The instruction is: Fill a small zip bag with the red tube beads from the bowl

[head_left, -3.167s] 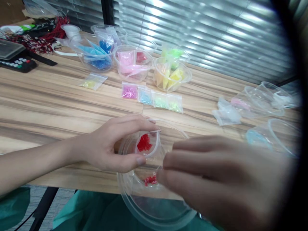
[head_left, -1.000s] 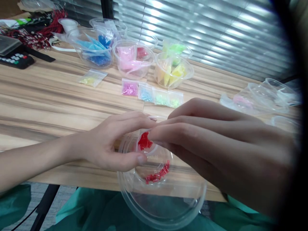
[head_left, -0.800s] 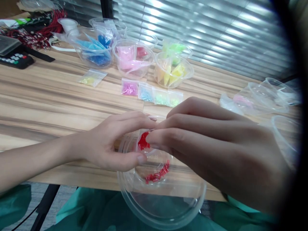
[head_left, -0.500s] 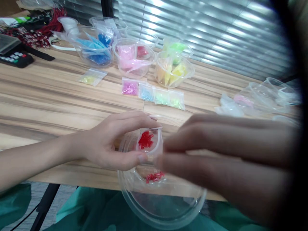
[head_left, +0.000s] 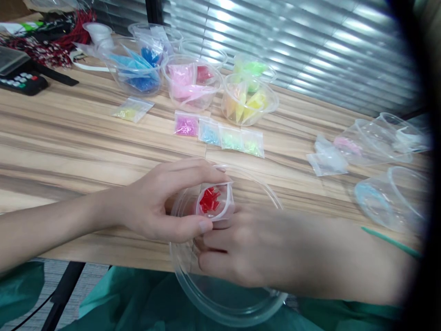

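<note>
My left hand (head_left: 165, 202) is closed on the rim of a small clear plastic bag (head_left: 226, 208), keeping its mouth spread between thumb and fingers. Short red tube-like pieces (head_left: 209, 200) lie inside the bag. Beneath both hands is a wide, round clear plastic tub (head_left: 237, 318), reaching past the table's front edge. My right hand (head_left: 251, 248) is down in the tub just below the bag, back of the hand up and fingers curled. Its fingertips are hidden, so what they hold, if anything, does not show.
Small zip bags of purple (head_left: 186, 125), blue (head_left: 209, 133) and pale green pieces lie ahead; a yellow one (head_left: 132, 110) is farther left. Behind stand clear tubs with blue, pink (head_left: 193, 85) and yellow bags. Clear cups (head_left: 389, 197) and empty bags (head_left: 327, 158) lie at right.
My right hand has come down from beside the bag into the tub and now covers the loose red pieces seen there before. My left hand and the bag have stayed in place.
</note>
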`<state>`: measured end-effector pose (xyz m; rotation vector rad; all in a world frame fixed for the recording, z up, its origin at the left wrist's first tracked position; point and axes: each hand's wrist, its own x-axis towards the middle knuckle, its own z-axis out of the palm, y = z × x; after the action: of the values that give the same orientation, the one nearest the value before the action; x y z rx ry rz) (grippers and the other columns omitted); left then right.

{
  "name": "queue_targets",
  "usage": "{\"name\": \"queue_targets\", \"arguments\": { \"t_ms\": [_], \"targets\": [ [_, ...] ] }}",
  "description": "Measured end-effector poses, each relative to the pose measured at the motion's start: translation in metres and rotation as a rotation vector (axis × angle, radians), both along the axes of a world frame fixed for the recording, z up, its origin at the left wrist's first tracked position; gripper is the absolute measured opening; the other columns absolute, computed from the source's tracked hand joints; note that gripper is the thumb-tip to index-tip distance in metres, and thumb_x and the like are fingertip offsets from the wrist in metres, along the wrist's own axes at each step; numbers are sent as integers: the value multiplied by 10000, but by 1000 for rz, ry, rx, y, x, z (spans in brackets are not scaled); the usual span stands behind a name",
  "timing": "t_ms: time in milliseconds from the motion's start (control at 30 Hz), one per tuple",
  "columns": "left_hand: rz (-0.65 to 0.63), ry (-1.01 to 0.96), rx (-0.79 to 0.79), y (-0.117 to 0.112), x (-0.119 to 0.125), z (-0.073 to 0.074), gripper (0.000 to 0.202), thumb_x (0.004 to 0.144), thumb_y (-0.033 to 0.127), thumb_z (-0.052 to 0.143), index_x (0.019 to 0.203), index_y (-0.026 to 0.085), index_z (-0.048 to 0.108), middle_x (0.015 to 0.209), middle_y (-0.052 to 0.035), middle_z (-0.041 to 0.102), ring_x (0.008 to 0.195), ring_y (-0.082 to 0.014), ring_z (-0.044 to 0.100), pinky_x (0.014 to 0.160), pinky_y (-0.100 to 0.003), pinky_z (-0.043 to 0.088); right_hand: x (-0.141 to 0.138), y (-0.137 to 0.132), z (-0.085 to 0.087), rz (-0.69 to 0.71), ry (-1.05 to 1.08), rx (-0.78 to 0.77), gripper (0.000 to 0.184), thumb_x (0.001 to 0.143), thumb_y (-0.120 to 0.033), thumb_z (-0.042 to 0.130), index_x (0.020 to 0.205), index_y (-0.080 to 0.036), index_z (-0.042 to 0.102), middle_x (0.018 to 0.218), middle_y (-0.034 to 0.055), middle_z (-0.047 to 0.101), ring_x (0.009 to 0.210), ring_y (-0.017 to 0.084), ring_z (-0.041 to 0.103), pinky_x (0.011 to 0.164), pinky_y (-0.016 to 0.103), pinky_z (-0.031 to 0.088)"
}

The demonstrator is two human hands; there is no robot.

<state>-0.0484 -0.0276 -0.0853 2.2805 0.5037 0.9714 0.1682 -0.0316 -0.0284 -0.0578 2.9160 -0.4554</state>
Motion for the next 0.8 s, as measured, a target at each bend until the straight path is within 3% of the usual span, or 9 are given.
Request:
{"name": "queue_targets", "arguments": {
  "t_ms": [167,400,633,800],
  "targets": [
    [6,-2,-15,0,0,-1,517,823,436,649,1303,298,519,1165,-67,681,1043,-281,665,830,-392,584,-2,0,1,53,8,12,179,890,-25,522,970,-123,648,1018,110,707,825,171,651,768,321,478],
    [2,-13,-16,-1,0,-1,510,832,410,636,1310,274,524,1181,-78,675,1065,-284,661,862,-395,577,-4,-5,-11,21,26,88,217,894,-21,471,975,-128,642,968,90,701,716,179,619,695,341,472],
    [-9,5,-22,-1,1,1,500,839,389,624,1315,290,507,1180,-68,669,1071,-274,649,863,-394,576,-3,-6,-10,28,41,111,208,862,-10,483,900,-141,639,887,75,685,672,167,592,665,329,461],
    [-15,15,-4,-1,0,2,499,841,394,643,1303,262,508,1164,-82,669,1053,-267,653,873,-388,572,-4,-5,-11,48,16,121,205,865,-12,483,923,-131,639,943,93,690,695,165,607,641,319,454]
  ]
}}
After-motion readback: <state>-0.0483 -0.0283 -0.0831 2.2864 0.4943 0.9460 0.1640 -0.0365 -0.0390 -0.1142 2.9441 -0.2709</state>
